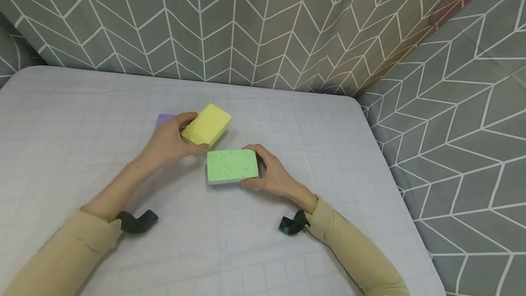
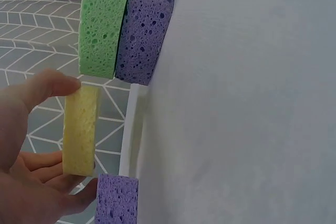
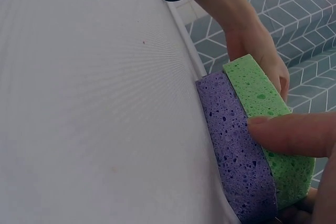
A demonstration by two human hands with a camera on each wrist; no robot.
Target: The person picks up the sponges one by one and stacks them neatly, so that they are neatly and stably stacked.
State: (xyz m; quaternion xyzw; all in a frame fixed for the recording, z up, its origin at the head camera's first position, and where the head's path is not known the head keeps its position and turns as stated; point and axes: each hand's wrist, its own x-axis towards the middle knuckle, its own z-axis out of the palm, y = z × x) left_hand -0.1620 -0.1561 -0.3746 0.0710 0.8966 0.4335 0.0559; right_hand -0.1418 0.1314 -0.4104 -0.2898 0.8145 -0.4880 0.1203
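Observation:
My left hand [image 1: 167, 140] pinches a yellow sponge [image 1: 208, 124] between thumb and fingers, tilted and held above the table. Behind that hand, a purple sponge [image 1: 164, 118] sits on the cloth, mostly hidden by the fingers in the head view. To the right, a speckled green sponge [image 1: 232, 166] lies flat on top of a second purple sponge [image 3: 236, 145]. Thumb and fingers of my right hand [image 1: 272, 172] grip the right end of this stack, the thumb on the near side at the seam. The yellow sponge's near corner is close to the green one's far left corner.
A white cloth with a faint grid covers the table [image 1: 328, 150]. Grey curtains [image 1: 218, 26] with white chevron lines hang behind and to the right of it. Black wrist-worn devices [image 1: 137, 221] jut from both cuffs over the table.

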